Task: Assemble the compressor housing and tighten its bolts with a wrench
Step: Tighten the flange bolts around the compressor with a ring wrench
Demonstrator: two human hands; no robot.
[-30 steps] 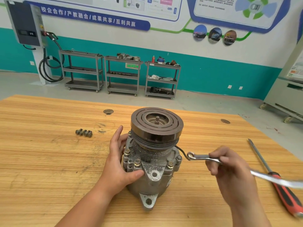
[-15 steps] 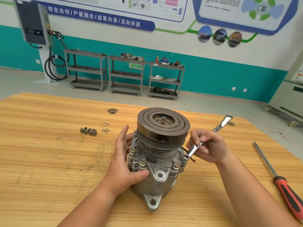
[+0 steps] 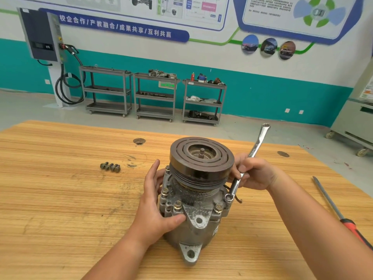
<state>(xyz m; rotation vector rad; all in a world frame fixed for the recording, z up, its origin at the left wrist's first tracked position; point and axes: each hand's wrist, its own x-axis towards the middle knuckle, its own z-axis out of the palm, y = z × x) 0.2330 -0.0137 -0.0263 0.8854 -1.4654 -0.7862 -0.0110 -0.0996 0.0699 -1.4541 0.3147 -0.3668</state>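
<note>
The compressor housing [image 3: 199, 223] stands upright on the wooden desk [image 3: 60, 209], about midway between its left and right edges and closer to the near edge, with its dark grooved pulley [image 3: 201, 158] on top. The left hand [image 3: 155, 201] grips the housing's left side, fingers round the back and thumb pressed on the front flange. Seated bolts [image 3: 177, 205] show around the flange below the pulley. The right hand [image 3: 256, 172] is closed around the shaft of a silver wrench [image 3: 255, 150] just right of the pulley. The wrench slants, its lower ring end sitting on a bolt at the housing's right side and its upper end pointing to the far edge. Four loose bolts [image 3: 110, 167] lie in a row left of the housing. A red-handled screwdriver [image 3: 333, 207] lies near the right edge.
</note>
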